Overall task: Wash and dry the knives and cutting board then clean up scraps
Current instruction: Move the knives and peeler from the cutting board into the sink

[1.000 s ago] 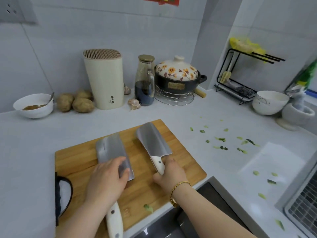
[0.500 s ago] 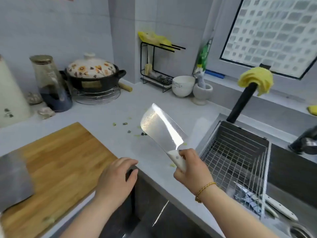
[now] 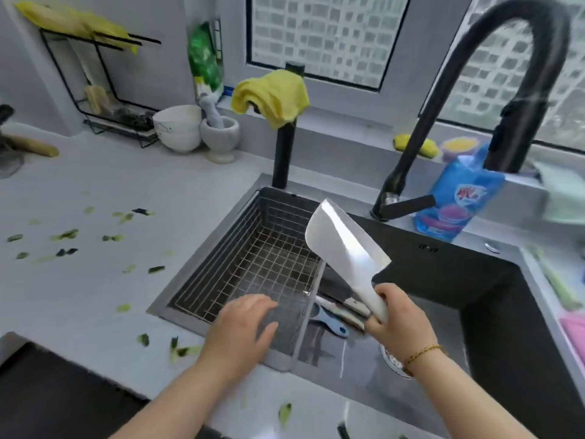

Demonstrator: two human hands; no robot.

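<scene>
Cleaver (image 3: 345, 245) clamped in fingers (image 3: 384, 295) of right hand (image 3: 399, 320) over sink (image 3: 443, 274) holding knives (image 3: 343, 312), peeler (image 3: 329, 323); left hand (image 3: 243, 327), fingers apart, above wire basket (image 3: 253, 236).

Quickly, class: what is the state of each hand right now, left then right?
Left hand: open, holding nothing, over the wire basket.
Right hand: gripping the cleaver by its white handle.

The pale counter (image 3: 95, 296) wraps round a dark sink (image 3: 443, 267) set into it. Green scraps (image 3: 65, 234) lie scattered over its left stretch and along the front edge. At the back stand a black wire rack (image 3: 104, 99), stacked white bowls (image 3: 179, 128) and, just beside them, a stone mortar (image 3: 221, 139). A blue pouch (image 3: 456, 201) sits behind the sink.
</scene>
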